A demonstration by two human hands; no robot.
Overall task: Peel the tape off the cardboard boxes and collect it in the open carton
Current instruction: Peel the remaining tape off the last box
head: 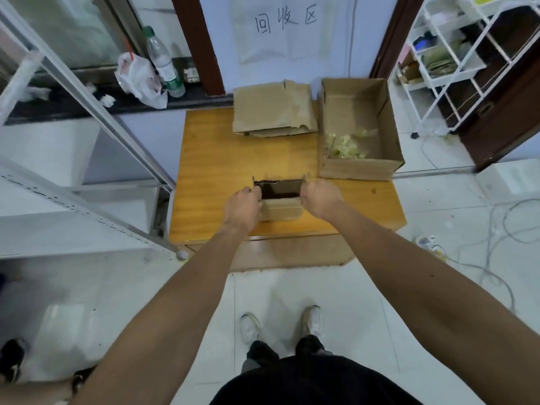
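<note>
Tape wad [346, 146] already in the open carton [390, 133]; flattened boxes [273, 111] stacked left of it. Left hand [242, 207] and right hand [321, 198] both grip one small box [280, 207] nearer than the carton, so some peeling's probably left.

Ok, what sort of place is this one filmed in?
Probably a recycling corner in a storeroom or workshop: a handwritten wall sign reading 回收区 (recycling area), flattened cardboard stacked on a wooden table, and an open carton holding peeled tape.

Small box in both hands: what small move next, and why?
Probably turn the small box to find a tape end: left hand and right hand grip its sides, no loose strip shows, and the carton already holds scraps.
</note>
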